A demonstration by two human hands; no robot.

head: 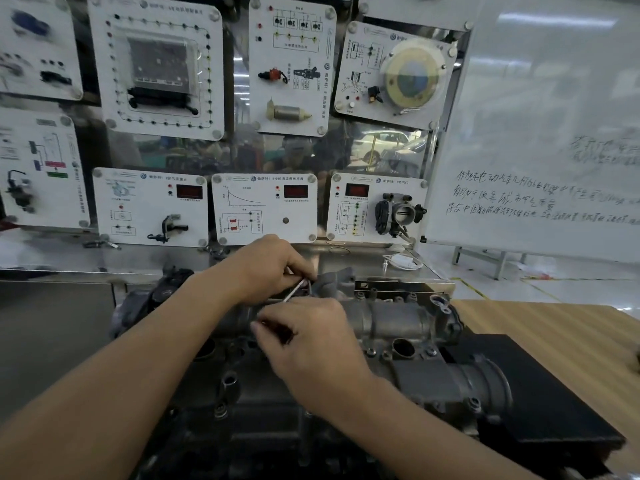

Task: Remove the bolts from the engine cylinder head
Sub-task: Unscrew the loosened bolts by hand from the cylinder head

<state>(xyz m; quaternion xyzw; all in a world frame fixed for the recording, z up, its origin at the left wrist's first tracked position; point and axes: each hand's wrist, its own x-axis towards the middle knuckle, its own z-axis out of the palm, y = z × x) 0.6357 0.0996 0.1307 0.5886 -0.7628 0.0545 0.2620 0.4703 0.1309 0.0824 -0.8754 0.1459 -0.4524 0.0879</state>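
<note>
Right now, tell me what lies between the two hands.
A thin silver tool shaft slants across the gap between the left hand and the right hand, above the cylinder head, seen in the head view.

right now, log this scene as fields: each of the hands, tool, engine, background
left hand: pinches thin silver rod over cylinder head
right hand: curled round dark handle, blurred
thin silver rod: slants between both hands
black mat: at cylinder head's right end
background: sensor panels, whiteboard at right

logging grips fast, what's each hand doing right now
Left hand: pinching a thin metal shaft.
Right hand: fingers curled around a dark handle.
</note>
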